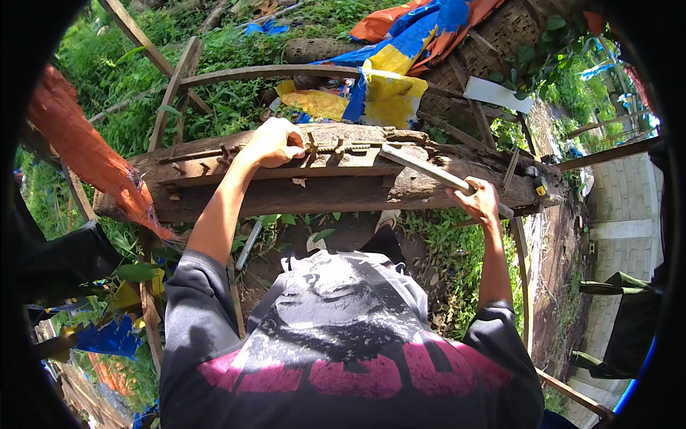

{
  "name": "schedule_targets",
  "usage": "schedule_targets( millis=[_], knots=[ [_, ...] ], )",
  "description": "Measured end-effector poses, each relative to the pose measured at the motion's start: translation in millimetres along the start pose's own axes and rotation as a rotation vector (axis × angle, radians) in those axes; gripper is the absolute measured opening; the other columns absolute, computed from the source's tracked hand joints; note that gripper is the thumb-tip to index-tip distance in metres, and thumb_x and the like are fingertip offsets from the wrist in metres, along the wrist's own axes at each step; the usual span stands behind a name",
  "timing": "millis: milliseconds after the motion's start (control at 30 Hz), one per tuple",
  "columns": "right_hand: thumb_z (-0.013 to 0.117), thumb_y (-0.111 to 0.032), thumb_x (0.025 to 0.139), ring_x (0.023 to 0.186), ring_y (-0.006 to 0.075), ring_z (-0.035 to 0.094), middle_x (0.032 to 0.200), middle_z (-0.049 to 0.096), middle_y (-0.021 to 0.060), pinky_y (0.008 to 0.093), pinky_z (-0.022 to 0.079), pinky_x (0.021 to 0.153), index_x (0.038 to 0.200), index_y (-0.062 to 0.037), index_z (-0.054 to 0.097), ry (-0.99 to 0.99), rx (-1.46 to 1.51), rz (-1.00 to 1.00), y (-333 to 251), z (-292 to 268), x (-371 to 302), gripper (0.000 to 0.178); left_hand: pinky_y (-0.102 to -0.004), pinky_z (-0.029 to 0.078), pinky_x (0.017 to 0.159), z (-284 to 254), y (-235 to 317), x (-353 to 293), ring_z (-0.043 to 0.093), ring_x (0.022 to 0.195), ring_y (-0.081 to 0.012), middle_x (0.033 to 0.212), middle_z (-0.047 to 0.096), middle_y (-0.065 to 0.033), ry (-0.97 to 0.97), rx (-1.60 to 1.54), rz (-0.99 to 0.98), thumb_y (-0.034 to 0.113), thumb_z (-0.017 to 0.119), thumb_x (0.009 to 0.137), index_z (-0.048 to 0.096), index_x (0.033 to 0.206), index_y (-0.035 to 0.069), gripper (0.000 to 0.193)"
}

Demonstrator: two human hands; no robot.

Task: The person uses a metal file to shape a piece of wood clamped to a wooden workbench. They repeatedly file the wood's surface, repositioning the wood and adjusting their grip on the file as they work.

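Observation:
A thin ribbed metal rod (357, 145) lies along a narrow board fixed on a weathered wooden log (243, 207), among several short upright pegs (338, 143). My left hand (275, 143) is closed on the rod, thumb and fingers pinched beside a peg; the fingertips are partly hidden. In my right hand (477, 199) is a long grey metal bar (432, 171), gripped near its right end. The bar slants up to the left, its far end close to the rod's right end. Whether bar and rod touch, I cannot tell.
A black and yellow tape measure (540, 187) sits at the log's right end. Orange cloth (107, 157) hangs over the left end. Behind are a curved wooden rail (264, 71) and a blue and yellow tarp (393, 79). A metal tube (249, 244) stands below the log.

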State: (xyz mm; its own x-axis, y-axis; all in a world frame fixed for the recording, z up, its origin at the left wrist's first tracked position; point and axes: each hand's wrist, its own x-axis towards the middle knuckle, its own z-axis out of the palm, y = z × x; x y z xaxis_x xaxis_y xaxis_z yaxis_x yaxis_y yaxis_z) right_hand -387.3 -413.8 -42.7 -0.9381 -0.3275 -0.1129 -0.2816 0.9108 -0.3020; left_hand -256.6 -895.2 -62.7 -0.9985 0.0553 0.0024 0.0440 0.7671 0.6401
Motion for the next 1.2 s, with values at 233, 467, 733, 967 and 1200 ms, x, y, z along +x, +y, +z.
schedule_targets(
  millis=[233, 467, 733, 967, 1200],
  knots=[
    [0.084, -0.061, 0.065, 0.087, 0.0298, 0.071, 0.095, 0.075, 0.0120, 0.0380, 0.056, 0.082, 0.104, -0.0086, 0.077, 0.072, 0.022, -0.201, 7, -2, 52, 0.065, -0.0322, 0.054, 0.069, 1, -3, 1, 0.070, 0.068, -0.0216, 0.077, 0.074, -0.0124, 0.014, -0.026, 0.022, 0.012, 0.080, 0.069, 0.077, 0.084, 0.003, 0.017],
    [0.086, -0.053, 0.067, 0.085, 0.0300, 0.071, 0.094, 0.074, 0.0153, 0.0401, 0.055, 0.080, 0.102, -0.0029, 0.075, 0.004, -0.043, -0.375, -7, 11, 87, 0.062, -0.0320, 0.054, 0.068, -1, -3, -1, 0.069, 0.066, -0.0207, 0.075, 0.074, -0.0114, 0.008, -0.099, 0.013, 0.012, 0.080, 0.068, 0.077, 0.082, 0.003, 0.017],
    [0.078, -0.068, 0.069, 0.086, 0.0311, 0.071, 0.092, 0.074, 0.0135, 0.0412, 0.055, 0.081, 0.098, -0.0087, 0.076, 0.138, -0.031, -0.414, -12, 17, 74, 0.066, -0.0362, 0.054, 0.071, 3, -3, 0, 0.071, 0.075, -0.0266, 0.079, 0.073, -0.0112, -0.006, -0.049, -0.005, 0.015, 0.080, 0.073, 0.075, 0.083, 0.008, 0.013],
    [0.079, -0.066, 0.071, 0.088, 0.0326, 0.070, 0.092, 0.073, 0.0144, 0.0403, 0.055, 0.080, 0.099, -0.0051, 0.075, -0.005, -0.052, -0.393, -21, 0, 84, 0.067, -0.0348, 0.055, 0.072, -1, 7, -1, 0.072, 0.078, -0.0235, 0.082, 0.076, -0.0079, -0.022, 0.003, -0.075, 0.018, 0.082, 0.075, 0.075, 0.082, 0.008, 0.014],
    [0.079, -0.061, 0.075, 0.079, 0.0314, 0.067, 0.083, 0.069, 0.0125, 0.0418, 0.052, 0.073, 0.093, -0.0056, 0.074, 0.041, -0.059, -0.543, -22, 3, 96, 0.058, -0.0346, 0.055, 0.073, 1, 7, -3, 0.072, 0.079, -0.0235, 0.082, 0.075, -0.0076, 0.003, 0.031, -0.101, 0.017, 0.081, 0.075, 0.074, 0.084, 0.009, 0.014]
  ],
)
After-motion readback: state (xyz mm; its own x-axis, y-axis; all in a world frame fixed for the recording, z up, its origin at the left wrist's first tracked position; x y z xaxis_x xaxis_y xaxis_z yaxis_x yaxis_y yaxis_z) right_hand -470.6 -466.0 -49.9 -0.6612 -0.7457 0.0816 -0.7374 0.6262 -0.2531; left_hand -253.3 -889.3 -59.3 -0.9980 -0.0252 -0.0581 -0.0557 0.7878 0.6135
